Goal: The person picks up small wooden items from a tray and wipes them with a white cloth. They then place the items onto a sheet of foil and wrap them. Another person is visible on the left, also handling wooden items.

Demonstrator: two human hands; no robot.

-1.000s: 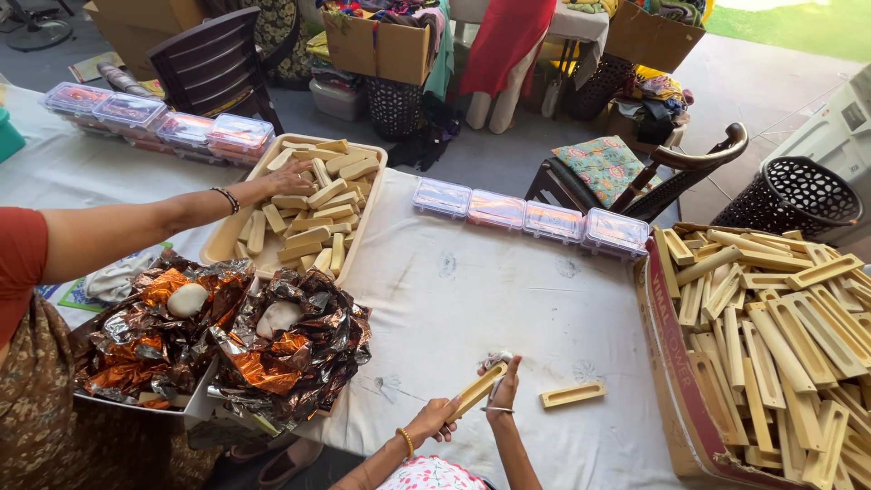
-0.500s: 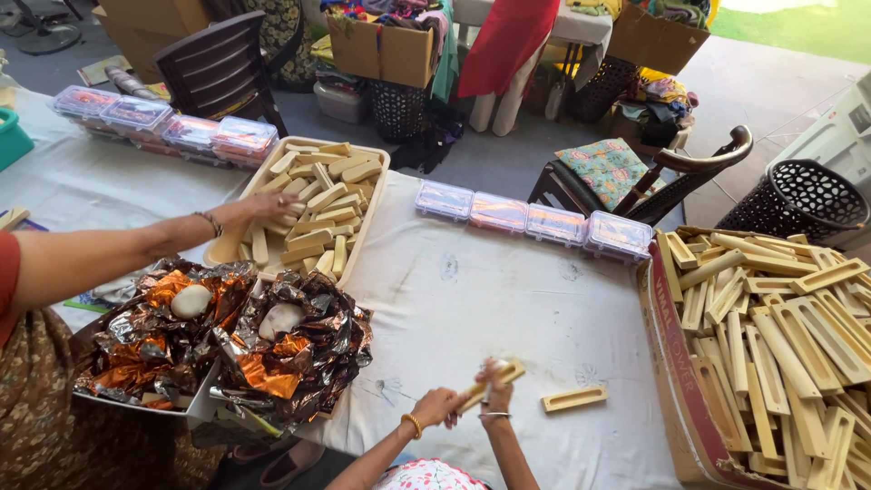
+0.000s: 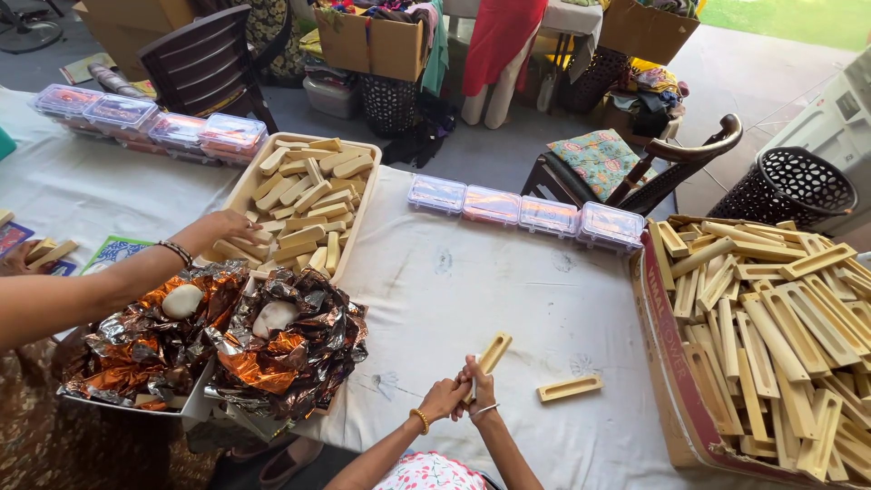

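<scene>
My left hand [image 3: 443, 397], with a gold bangle, and my right hand [image 3: 482, 388], with a silver bangle, are pressed together at the table's near edge. Both grip the lower end of a pale wooden slotted piece [image 3: 493, 352], which tilts up and away to the right. A second slotted wooden piece [image 3: 570, 388] lies flat on the white tablecloth [image 3: 490, 281], a little to the right of my hands.
A co-worker's arm reaches from the left, the hand [image 3: 229, 224] at a tray of wooden blocks [image 3: 307, 201]. Crumpled foil trays [image 3: 218, 349] sit left. A cardboard box of slotted pieces [image 3: 771, 327] stands right. Clear plastic boxes [image 3: 526, 214] line the far edge.
My hands have closed together on the wooden piece and tipped it more upright. The co-worker's hand has drawn back from the tray's middle to its near left edge.
</scene>
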